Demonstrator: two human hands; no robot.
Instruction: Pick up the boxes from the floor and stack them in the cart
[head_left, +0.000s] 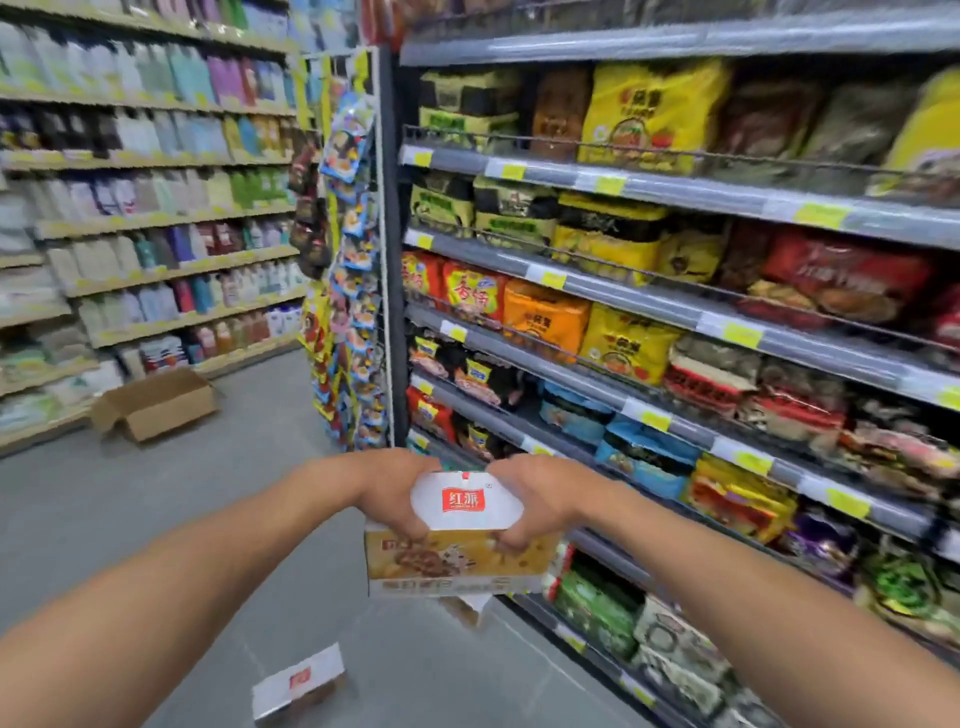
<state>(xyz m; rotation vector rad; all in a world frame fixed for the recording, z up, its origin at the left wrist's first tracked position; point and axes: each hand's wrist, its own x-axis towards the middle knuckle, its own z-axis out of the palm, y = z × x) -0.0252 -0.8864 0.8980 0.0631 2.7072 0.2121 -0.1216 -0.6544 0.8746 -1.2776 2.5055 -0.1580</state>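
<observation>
I hold a white and yellow box (462, 540) with a red logo on its top, lifted at about waist height in the aisle. My left hand (387, 491) grips its left top edge and my right hand (535, 499) grips its right top edge. A second box of the same kind (298, 683) lies on the grey floor below, near the bottom of the view. A scrap of another box (467, 608) peeks out under the held one. No cart is in view.
Shelves of noodle packs (675, 312) run along my right. A rack of hanging snack bags (353, 270) stands at the shelf end. An open brown carton (156, 402) sits on the floor by the left shelves (145, 223). Grey floor (156, 519) stretches ahead.
</observation>
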